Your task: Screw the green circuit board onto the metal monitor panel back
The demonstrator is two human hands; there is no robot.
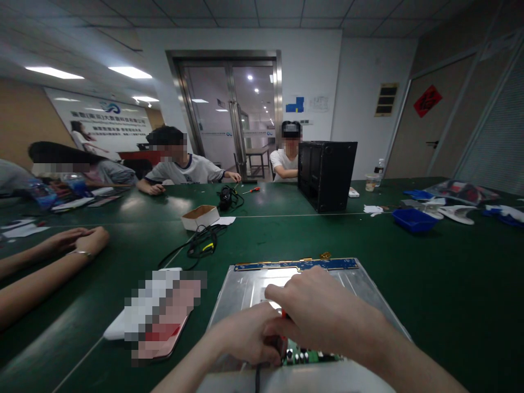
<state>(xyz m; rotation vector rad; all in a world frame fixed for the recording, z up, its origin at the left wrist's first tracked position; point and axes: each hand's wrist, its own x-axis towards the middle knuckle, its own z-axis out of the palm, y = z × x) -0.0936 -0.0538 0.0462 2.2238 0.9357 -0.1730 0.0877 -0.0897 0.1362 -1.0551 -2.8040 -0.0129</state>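
Note:
A flat metal-backed panel (229,292), likely a display panel, lies on the table before me. A blue circuit strip (295,265) runs along its far edge, and a green circuit board (305,356) shows at its near side. My right hand (317,303) is closed above the panel around a red tool (283,313), mostly hidden by the fingers. Close against it, my left hand (249,333) is low over the board with its fingers curled; what they grip is hidden. A dark cable (257,376) comes down below the left hand.
Left of the panel lie a pink phone (176,333) and a white object (118,326). Beyond are black cables (202,245), a small open box (200,217), a black computer case (327,174) and a blue tray (414,220). Another person's hands (88,243) rest at left.

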